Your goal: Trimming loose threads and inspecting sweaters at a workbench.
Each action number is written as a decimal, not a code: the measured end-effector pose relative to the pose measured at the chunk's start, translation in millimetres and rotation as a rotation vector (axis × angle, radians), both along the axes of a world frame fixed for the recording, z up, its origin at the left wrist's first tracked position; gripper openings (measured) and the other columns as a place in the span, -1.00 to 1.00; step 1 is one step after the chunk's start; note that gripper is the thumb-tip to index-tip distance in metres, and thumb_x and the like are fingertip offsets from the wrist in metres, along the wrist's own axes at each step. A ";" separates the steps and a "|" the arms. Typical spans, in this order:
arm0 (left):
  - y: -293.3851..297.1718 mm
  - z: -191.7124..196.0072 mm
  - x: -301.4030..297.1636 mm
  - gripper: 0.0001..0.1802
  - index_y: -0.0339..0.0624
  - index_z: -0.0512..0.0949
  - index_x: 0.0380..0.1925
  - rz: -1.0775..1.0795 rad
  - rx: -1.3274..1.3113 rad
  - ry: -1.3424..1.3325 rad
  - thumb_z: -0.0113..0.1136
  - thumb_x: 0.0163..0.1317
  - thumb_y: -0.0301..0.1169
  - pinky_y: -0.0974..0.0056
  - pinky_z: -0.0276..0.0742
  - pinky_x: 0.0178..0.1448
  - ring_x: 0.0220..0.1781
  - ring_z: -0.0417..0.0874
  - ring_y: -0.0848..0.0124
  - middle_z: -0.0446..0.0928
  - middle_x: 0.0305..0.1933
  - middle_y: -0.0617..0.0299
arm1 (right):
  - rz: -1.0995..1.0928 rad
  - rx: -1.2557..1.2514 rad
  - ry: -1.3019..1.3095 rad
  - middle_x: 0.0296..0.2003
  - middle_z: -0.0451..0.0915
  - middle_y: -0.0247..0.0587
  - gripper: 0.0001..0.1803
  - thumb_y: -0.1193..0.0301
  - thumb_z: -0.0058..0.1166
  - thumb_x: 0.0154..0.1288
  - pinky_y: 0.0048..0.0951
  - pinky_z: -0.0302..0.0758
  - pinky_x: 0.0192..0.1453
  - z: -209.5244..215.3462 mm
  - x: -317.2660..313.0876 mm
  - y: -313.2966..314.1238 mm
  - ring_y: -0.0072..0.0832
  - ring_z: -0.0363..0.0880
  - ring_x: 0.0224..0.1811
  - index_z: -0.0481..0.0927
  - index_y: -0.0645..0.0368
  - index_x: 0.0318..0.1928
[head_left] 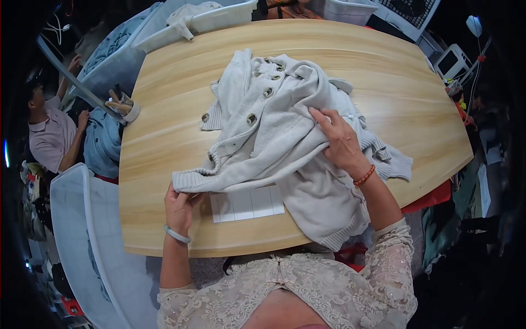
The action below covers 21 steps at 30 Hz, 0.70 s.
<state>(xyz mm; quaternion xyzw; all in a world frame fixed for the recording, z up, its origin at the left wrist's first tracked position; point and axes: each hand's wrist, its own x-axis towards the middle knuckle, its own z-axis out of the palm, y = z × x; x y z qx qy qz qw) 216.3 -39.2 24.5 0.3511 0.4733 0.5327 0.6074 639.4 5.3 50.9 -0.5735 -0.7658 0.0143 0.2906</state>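
A cream knitted cardigan (274, 131) with dark round buttons lies crumpled on the light wooden table (159, 109). My left hand (178, 207) pinches the ribbed cuff of a sleeve at the cardigan's near left corner. My right hand (339, 140) presses down on the bunched middle of the cardigan, fingers closed on a fold. A white sheet of paper (246, 204) marked into panels lies partly under the garment near the table's front edge.
White plastic bins (213, 19) with clothes stand at the table's far edge. Another white bin (71, 230) sits at the left below the table. A person in a pink shirt (49, 137) sits at the left. A monitor (450, 61) is at the far right.
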 end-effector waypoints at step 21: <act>-17.9 -14.5 -96.4 -0.54 -0.21 0.40 0.22 0.530 0.222 0.567 0.15 0.31 -0.47 0.24 0.37 0.27 0.21 0.48 0.34 0.47 0.17 0.19 | 0.380 -0.081 -0.005 0.08 0.49 -0.08 -0.41 0.36 0.35 0.06 -0.15 0.42 0.18 50.4 -66.4 -68.0 -0.13 0.45 0.13 0.51 0.06 0.16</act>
